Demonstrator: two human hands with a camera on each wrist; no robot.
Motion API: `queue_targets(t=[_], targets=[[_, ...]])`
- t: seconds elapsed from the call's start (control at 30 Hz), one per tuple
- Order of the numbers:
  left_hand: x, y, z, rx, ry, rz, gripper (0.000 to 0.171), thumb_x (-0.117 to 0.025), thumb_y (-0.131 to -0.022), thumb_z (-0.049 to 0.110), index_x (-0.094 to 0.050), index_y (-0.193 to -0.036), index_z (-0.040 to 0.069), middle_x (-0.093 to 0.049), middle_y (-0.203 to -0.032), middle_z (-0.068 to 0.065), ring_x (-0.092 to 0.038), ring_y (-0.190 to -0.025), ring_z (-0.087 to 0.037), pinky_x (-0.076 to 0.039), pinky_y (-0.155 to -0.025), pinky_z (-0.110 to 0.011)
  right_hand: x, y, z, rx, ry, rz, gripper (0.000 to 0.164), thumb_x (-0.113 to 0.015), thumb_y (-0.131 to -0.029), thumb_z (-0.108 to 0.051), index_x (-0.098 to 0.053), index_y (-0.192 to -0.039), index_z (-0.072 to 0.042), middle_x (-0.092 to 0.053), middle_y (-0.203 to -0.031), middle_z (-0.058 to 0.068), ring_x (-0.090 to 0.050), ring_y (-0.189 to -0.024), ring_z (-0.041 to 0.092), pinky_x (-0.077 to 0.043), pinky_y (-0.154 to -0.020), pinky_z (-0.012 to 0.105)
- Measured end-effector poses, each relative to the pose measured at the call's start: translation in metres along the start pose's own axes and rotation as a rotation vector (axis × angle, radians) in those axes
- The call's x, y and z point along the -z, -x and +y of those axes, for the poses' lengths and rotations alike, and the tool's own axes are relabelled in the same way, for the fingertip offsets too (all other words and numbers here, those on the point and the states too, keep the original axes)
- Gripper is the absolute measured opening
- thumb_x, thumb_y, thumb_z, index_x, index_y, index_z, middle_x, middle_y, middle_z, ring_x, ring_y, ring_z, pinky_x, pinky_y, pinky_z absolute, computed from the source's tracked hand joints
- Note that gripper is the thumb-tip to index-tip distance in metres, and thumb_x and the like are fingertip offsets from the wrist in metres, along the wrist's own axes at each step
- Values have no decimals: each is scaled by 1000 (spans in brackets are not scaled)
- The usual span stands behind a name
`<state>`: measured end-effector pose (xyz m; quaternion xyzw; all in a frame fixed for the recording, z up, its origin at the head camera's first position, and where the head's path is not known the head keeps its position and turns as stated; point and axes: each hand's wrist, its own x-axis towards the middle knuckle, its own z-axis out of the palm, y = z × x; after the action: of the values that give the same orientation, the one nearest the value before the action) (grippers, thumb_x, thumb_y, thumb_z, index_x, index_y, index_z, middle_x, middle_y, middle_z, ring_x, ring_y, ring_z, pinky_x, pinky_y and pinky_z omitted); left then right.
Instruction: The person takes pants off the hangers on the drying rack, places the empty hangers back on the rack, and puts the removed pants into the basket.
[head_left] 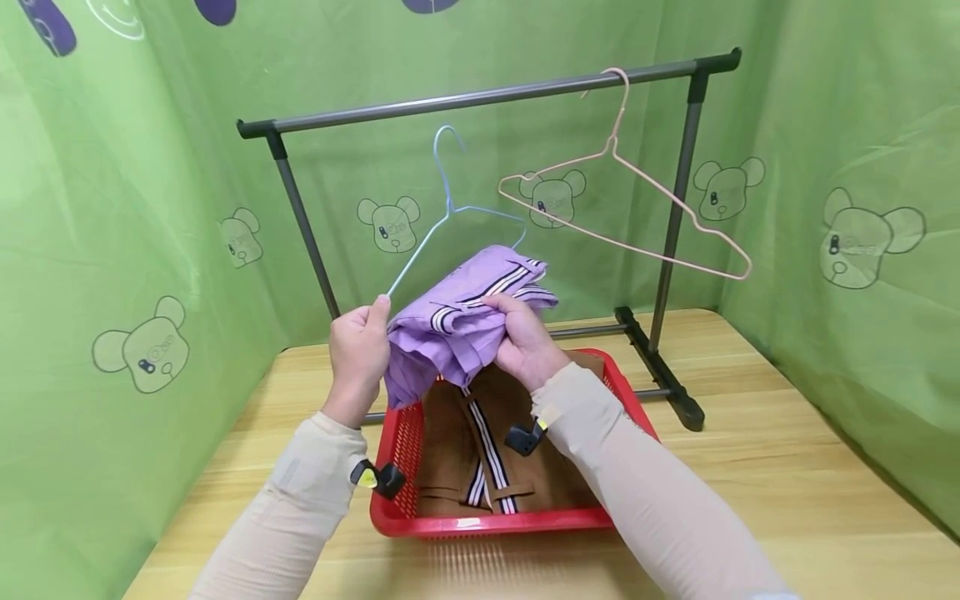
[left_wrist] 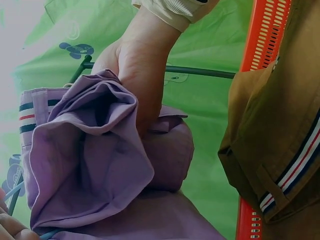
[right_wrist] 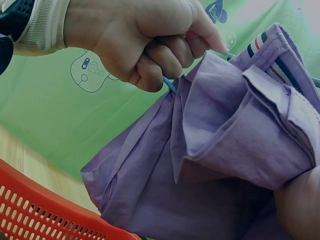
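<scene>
My left hand (head_left: 360, 354) grips the lower left corner of a light blue clothes hanger (head_left: 427, 246), whose hook points up below the rack's bar. A folded purple garment (head_left: 468, 287) with striped white, navy and red trim covers the hanger's lower part. My right hand (head_left: 527, 346) holds this garment from the right, thumb on top and the other fingers hidden behind the cloth. In the left wrist view an open cloth end (left_wrist: 95, 160) of the garment faces the camera. The right wrist view has the left hand (right_wrist: 145, 35) curled round the blue wire beside the cloth.
Below the hands, a red plastic basket (head_left: 495, 525) holds brown clothing (head_left: 450, 450) with a striped band. A grey metal rack (head_left: 465, 100) stands behind on the wooden table (head_left: 757, 417). A pink hanger (head_left: 645, 242) hangs from its right side. Green printed curtains (head_left: 135, 250) surround the table.
</scene>
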<state>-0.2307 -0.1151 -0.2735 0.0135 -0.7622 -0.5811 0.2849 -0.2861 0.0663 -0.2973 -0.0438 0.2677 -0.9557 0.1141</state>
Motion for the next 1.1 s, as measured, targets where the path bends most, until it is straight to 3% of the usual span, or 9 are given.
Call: queue_targets(t=[0.37,0.93,1.1], targets=[[-1,1,-2,7,-8,0,52,-58,-97,27,-39,-49,17,-30,-44,8,-29,-45,-10,-24,-44,-26,-1,3,-4,26,0,-50,28,-34,-96,5,-42,-121,-5,-51,-125,9,-37,-136,24,-38,-105,29],[-1,1,-2,6,3,-6,52,-58,-97,26,-39,-48,18,-31,-44,9,-32,-47,-10,-25,-44,-26,-4,4,-9,49,-2,-65,33,-33,-96,7,-42,-125,-7,-51,-128,9,-37,-137,26,-42,-102,30],[-1,1,-3,9,9,-7,52,-58,-97,27,-40,-49,18,-31,-44,9,-32,-47,-10,-24,-44,-26,-5,5,-10,52,6,-100,29,-33,-97,6,-42,-120,-7,-55,-117,7,-59,-112,22,-44,-99,30]])
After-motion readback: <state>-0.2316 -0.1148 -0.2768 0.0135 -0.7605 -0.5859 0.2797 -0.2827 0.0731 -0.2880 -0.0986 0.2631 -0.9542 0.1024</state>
